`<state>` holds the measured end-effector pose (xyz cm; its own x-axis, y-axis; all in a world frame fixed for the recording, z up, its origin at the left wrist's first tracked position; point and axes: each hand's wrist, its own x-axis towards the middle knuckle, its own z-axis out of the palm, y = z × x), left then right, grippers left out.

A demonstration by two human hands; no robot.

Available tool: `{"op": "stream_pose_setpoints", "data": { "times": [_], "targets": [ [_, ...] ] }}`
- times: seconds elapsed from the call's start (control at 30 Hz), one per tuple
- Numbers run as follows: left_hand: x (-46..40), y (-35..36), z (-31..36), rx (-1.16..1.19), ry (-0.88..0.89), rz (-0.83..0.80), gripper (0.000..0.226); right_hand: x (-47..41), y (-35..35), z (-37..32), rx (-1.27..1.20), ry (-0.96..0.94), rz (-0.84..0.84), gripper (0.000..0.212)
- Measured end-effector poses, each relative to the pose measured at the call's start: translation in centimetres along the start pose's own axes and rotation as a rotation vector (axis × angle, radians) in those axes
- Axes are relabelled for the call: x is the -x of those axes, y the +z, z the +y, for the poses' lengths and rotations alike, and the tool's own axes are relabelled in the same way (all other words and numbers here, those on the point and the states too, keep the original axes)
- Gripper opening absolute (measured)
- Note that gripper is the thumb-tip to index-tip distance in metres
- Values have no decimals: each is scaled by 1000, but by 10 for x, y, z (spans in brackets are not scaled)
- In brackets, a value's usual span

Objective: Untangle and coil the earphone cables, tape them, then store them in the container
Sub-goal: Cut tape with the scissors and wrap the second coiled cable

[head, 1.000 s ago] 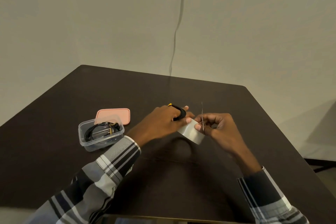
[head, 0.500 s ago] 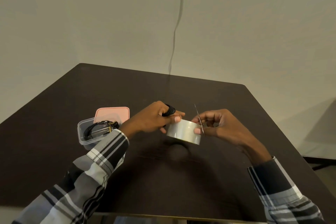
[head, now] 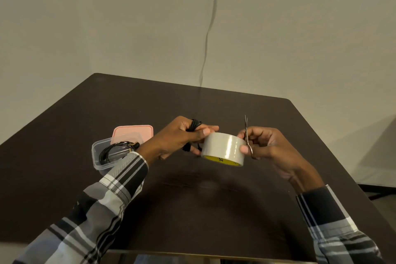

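**Tape roll and scissors held above the counter**

The left hand (head: pixel 182 137) is curling around a coiled black earphone cable (head: pixel 194 124), with loops showing above the knuckles and more cable hanging below the palm, while its thumb and fingertips are also pinching the left side of a roll of pale tape (head: pixel 224 148). The roll is being held in the air above the middle of the dark counter (head: pixel 214 210), tilted so that its yellow inner core is showing underneath. The right hand (head: pixel 267 146) is gripping a pair of small scissors (head: pixel 247 135), blades pointing up, and its thumb is pressing against the right side of the roll.

Toward the left edge of the counter a clear plastic container (head: pixel 100 156) is sitting open, with another coiled black cable (head: pixel 116 150) lying inside it. A pink lid (head: pixel 132 133) is lying flat just behind the container, touching or nearly touching its far rim. Both forearms are wearing plaid sleeves (head: pixel 111 195) in black, grey and white. A thin cord (head: pixel 209 28) is running down the pale wall behind the far edge.
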<state>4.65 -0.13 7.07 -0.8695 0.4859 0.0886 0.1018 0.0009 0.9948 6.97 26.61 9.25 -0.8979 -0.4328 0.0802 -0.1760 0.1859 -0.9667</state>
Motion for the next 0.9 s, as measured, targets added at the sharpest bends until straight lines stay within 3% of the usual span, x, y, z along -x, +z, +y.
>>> {"op": "stream_pose_setpoints", "data": {
  "times": [0.2, 0.5, 0.9],
  "targets": [
    [5, -1, -6, -6, 3, 39, 33, 2, -2, 2, -21, -48, 25, 24],
    [9, 6, -11, -213, 156, 286, 21, 1, -3, 6, -112, -79, 213, 18],
    [7, 21, -7, -433, 264, 395, 18, -1, -2, 11, -122, -51, 234, 14]
  ]
}}
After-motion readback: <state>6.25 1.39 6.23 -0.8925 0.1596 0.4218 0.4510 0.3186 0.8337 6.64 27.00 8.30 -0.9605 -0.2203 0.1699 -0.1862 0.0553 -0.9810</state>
